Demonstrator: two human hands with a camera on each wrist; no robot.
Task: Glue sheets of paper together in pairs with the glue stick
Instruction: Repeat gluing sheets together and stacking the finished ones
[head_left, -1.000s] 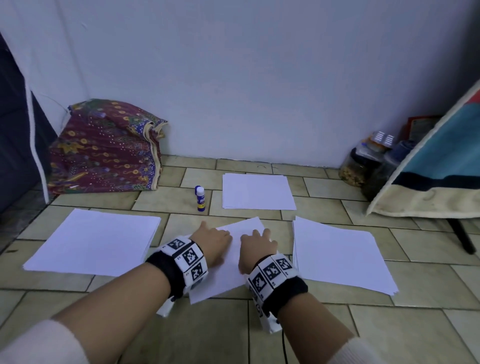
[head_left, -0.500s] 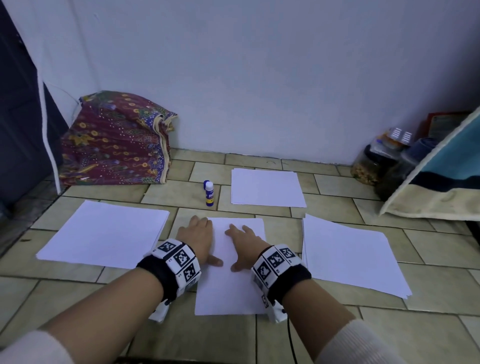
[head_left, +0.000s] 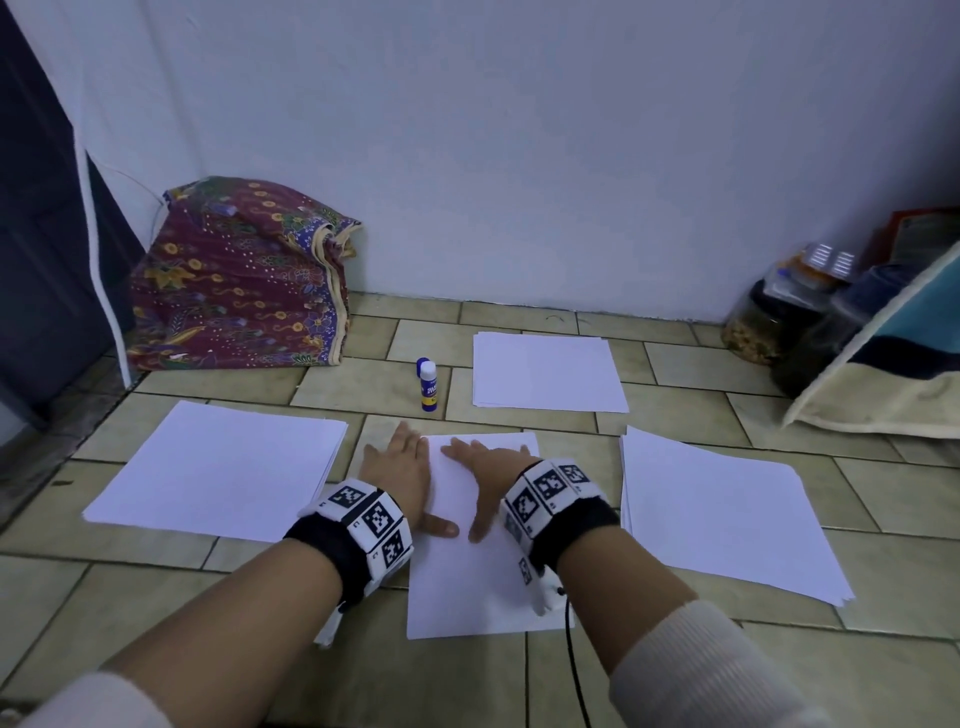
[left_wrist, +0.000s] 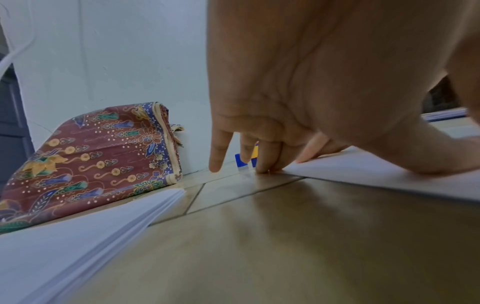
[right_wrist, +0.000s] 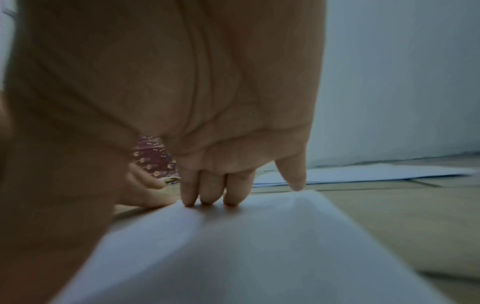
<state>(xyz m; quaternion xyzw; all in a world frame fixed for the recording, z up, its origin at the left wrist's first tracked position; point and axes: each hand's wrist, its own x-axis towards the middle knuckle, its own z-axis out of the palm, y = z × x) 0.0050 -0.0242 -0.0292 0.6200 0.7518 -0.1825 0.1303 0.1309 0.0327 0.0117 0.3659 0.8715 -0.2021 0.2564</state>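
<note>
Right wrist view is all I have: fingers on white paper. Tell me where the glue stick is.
Observer: The glue stick stands upright on the floor tiles beyond the centre sheet, with neither hand touching it.
Operator: Report the left hand.
Observer: The left hand lies flat at that sheet's left edge, thumb on the paper, beside the right hand.
Operator: List the other paper.
Observer: There are three stacks: a left stack, a right stack, and a far stack to the right of the glue stick.
</note>
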